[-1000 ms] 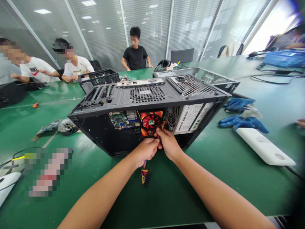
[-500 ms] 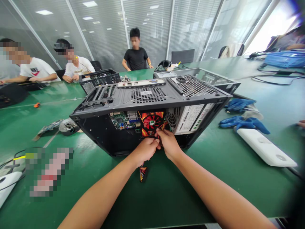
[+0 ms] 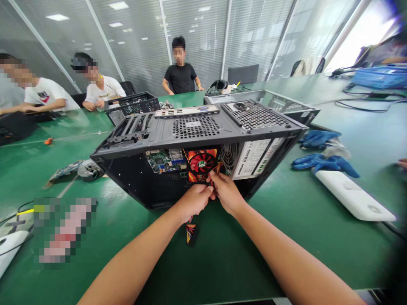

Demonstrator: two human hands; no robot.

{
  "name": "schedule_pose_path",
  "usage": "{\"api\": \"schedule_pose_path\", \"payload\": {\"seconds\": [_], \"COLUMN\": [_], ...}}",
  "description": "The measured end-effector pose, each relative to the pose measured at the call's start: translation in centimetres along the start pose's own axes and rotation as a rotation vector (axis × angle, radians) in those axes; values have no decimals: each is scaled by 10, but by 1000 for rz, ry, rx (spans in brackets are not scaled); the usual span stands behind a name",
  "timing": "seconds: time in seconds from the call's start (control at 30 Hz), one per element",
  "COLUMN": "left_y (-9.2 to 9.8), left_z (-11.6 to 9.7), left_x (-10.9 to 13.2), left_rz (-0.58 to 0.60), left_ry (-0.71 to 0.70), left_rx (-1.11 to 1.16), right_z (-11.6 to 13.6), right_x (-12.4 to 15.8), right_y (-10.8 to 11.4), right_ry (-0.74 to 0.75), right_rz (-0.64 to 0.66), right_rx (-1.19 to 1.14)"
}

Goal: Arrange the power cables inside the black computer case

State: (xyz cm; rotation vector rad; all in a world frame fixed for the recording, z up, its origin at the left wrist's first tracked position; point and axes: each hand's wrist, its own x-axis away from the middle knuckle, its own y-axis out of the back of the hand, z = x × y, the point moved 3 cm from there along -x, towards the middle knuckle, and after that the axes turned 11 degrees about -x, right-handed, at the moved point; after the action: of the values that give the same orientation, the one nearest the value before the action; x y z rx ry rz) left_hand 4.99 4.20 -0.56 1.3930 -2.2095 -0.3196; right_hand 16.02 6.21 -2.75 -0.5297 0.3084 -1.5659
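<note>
Multicoloured cables (image 3: pixel 218 168) are gripped by our left hand (image 3: pixel 196 201) and right hand (image 3: pixel 225 191), together at the near opening of the PC case (image 3: pixel 197 142); power supply (image 3: pixel 254 161) and red cooling fan (image 3: pixel 202 162) sit installed, one connector (image 3: pixel 190 235) dangling unplugged.

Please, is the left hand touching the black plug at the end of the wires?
Apart: the head view shows a gap between left hand and black plug, bridged by coloured wires.

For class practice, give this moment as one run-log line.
left hand: closed on cable bundle | right hand: fingers at wires | computer case: open-sided
</note>
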Motion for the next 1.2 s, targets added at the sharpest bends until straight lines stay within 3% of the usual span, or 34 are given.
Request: {"api": "schedule_pose_path", "payload": {"seconds": [0.07, 0.17, 0.4, 0.5, 0.7, 0.8, 0.9, 1.07, 1.2], "left_y": [-2, -2, -4, -5, -1, -2, -4, -9, -6], "left_z": [1, -1, -3, 0, -3, -5, -4, -5, -10], "left_x": [1, 4, 5, 3, -1, 0, 0, 7, 11], "left_rz": [111, 186, 220, 156, -195, -226, -141, 186, 323], "left_ry": [79, 113, 103, 81, -195, -202, -124, 108, 156], "left_rx": [228, 401, 430, 266, -470, -555, -324, 422, 657], "right_z": [1, 3, 6, 5, 3, 4, 5, 7, 10], "right_x": [1, 1, 3, 3, -1, 0, 1, 0, -1], "right_y": [1, 2, 0, 0, 3, 3, 2, 5, 7], "right_ry": [-23, -41, -64, -52, 3, 9, -21, -64, -103], "right_rz": [25, 45, 53, 59, 5, -11, 7, 55, 61], "right_rx": [-49, -88, -93, -67, -27, -21, -49, -128, -172]}}
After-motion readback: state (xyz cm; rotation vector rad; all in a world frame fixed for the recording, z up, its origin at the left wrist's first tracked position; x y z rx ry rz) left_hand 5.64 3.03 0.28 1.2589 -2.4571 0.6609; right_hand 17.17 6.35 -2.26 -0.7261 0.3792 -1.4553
